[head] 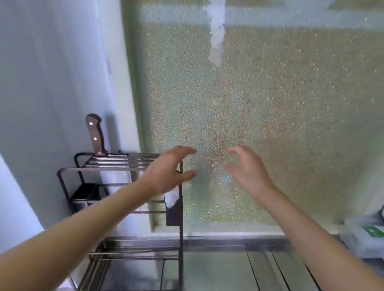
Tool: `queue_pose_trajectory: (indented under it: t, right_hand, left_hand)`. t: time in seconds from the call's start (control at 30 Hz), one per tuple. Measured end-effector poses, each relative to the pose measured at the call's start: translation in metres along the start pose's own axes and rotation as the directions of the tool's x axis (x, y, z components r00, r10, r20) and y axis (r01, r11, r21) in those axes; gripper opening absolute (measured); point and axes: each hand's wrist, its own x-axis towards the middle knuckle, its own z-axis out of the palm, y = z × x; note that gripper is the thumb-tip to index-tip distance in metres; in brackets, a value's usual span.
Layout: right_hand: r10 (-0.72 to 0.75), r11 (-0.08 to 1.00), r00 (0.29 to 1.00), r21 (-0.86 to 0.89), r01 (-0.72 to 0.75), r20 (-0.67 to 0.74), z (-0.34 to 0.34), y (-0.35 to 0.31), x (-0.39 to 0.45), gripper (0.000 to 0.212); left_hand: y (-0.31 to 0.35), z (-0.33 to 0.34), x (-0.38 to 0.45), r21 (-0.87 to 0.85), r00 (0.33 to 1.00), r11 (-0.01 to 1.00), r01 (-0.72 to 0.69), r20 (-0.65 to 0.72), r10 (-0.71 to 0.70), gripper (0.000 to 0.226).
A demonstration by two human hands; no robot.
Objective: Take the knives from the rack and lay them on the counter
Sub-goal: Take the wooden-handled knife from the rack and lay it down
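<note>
A dark metal rack stands at the left on the steel counter. One knife with a brown riveted handle sticks upright out of the rack's top slots at the back left. Two knives with broad steel blades and black handles lie side by side on the counter at the lower right, partly under my right forearm. My left hand hovers open above the rack's right end, holding nothing. My right hand is raised beside it, fingers spread and empty.
A frosted glass window fills the back. A white wall runs along the left behind the rack. Plastic bags sit at the right edge. A white scrap hangs on the rack's right side.
</note>
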Motion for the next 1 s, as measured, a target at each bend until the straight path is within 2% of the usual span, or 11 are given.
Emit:
queue_pose_trajectory:
  t: [0.23, 0.37, 0.47, 0.57, 0.63, 0.7, 0.77, 0.87, 1.0]
  right_hand:
    - [-0.206, 0.979, 0.969, 0.026, 0.204, 0.135, 0.051, -0.094, 0.040, 0.044]
    - [-0.243, 0.970, 0.944, 0.074, 0.232, 0.224, 0.097, -0.139, 0.058, 0.046]
    - [-0.234, 0.970, 0.933, 0.132, 0.205, 0.272, 0.133, -0.167, 0.071, 0.052]
    - [-0.159, 0.975, 0.936, 0.201, 0.098, 0.314, 0.167, -0.189, 0.085, 0.056]
    - [-0.081, 0.951, 0.939, 0.307, -0.028, 0.335, 0.186, -0.198, 0.095, 0.052]
    - [-0.014, 0.906, 0.941, 0.403, -0.130, 0.337, 0.198, -0.203, 0.101, 0.037]
    - [-0.017, 0.902, 0.949, 0.414, -0.121, 0.314, 0.204, -0.204, 0.103, 0.017]
    - [-0.052, 0.904, 0.954, 0.421, -0.081, 0.295, 0.199, -0.207, 0.100, 0.013]
    - [0.035, 0.849, 0.981, 0.512, -0.131, 0.192, 0.179, -0.207, 0.104, 0.018]
  left_hand:
    - [-0.052, -0.089, -0.045, 0.064, 0.953, 0.961, 0.268, -0.165, -0.254, 0.054]
    - [-0.095, -0.120, -0.077, 0.058, 0.897, 0.912, 0.405, -0.220, -0.384, 0.053]
    - [-0.120, -0.132, -0.095, 0.072, 0.874, 0.887, 0.455, -0.225, -0.430, 0.054]
    - [-0.139, -0.136, -0.104, 0.072, 0.865, 0.878, 0.474, -0.223, -0.449, 0.055]
    - [-0.147, -0.135, -0.105, 0.084, 0.879, 0.887, 0.455, -0.201, -0.432, 0.055]
    - [-0.151, -0.132, -0.104, 0.080, 0.897, 0.903, 0.422, -0.178, -0.404, 0.054]
    - [-0.152, -0.130, -0.102, 0.072, 0.909, 0.914, 0.399, -0.165, -0.384, 0.053]
    - [-0.154, -0.127, -0.099, 0.022, 0.908, 0.917, 0.399, -0.151, -0.392, 0.054]
    - [-0.152, -0.120, -0.095, -0.106, 0.894, 0.900, 0.422, -0.113, -0.433, 0.052]
